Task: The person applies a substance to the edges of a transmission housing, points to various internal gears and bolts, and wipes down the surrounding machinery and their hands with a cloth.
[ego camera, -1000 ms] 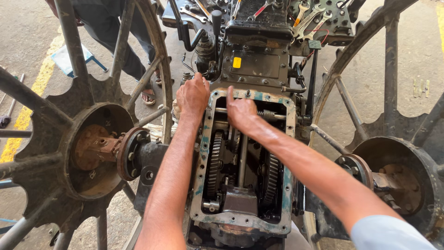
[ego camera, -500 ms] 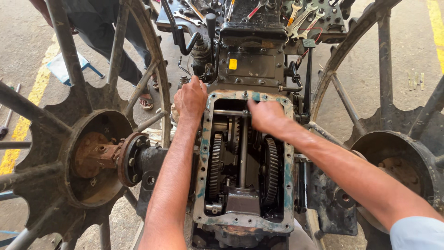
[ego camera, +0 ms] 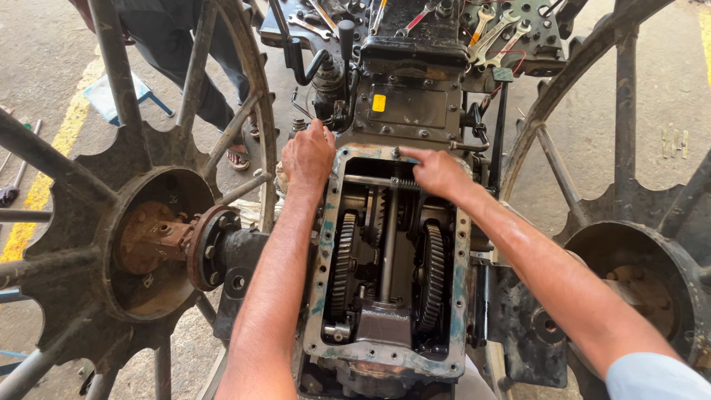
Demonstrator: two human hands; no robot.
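My left hand (ego camera: 307,155) rests loosely closed on the open gearbox housing (ego camera: 326,244)'s top-left corner, gripping nothing I can tell. My right hand (ego camera: 437,172) presses its top rim, index finger extended, holding nothing; gears (ego camera: 342,263) exposed below.

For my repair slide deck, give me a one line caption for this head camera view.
Left hand and right hand rest on the top rim of an open gearbox, its gears exposed, between two spoked iron wheels.
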